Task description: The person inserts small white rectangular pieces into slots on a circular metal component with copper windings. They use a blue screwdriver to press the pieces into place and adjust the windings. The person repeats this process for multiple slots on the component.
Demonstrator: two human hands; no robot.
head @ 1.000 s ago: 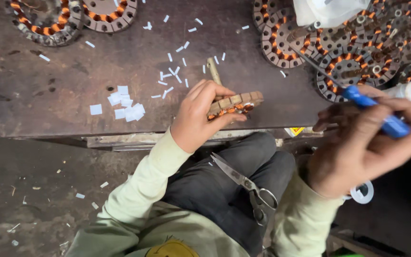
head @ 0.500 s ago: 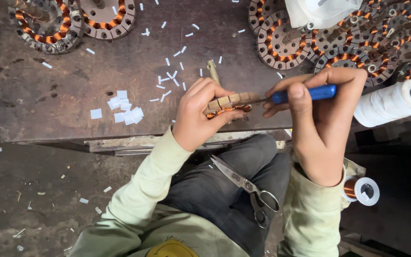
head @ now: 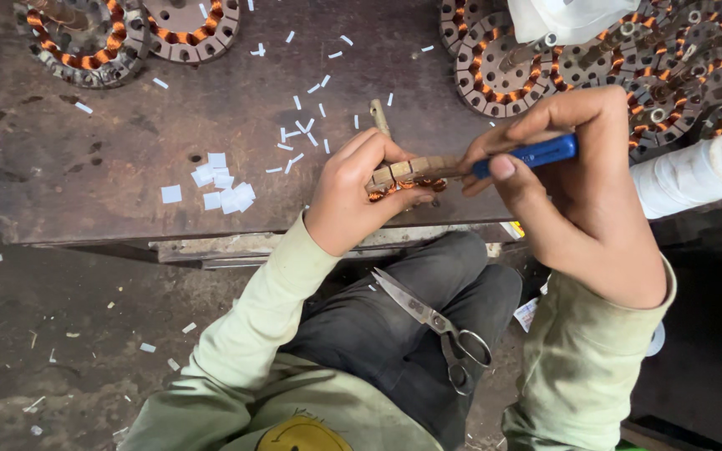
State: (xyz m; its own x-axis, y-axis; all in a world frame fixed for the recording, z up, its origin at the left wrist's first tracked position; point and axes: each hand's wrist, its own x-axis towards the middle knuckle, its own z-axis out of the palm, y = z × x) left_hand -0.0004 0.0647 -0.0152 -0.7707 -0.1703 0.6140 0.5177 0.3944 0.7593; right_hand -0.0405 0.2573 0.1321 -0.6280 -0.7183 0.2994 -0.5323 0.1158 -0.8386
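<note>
Bare table (head: 85, 142) lies open left of the paper squares (head: 223, 188); stators (head: 503, 71) crowd the right.

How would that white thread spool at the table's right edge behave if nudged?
The white thread spool lies on its side, so it would probably roll. It sits near the table edge and might drop. Its wound surface looks soft, likely easy to grip.

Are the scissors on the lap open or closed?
Closed: the scissors lie on the lap, blades together in one line.
</note>
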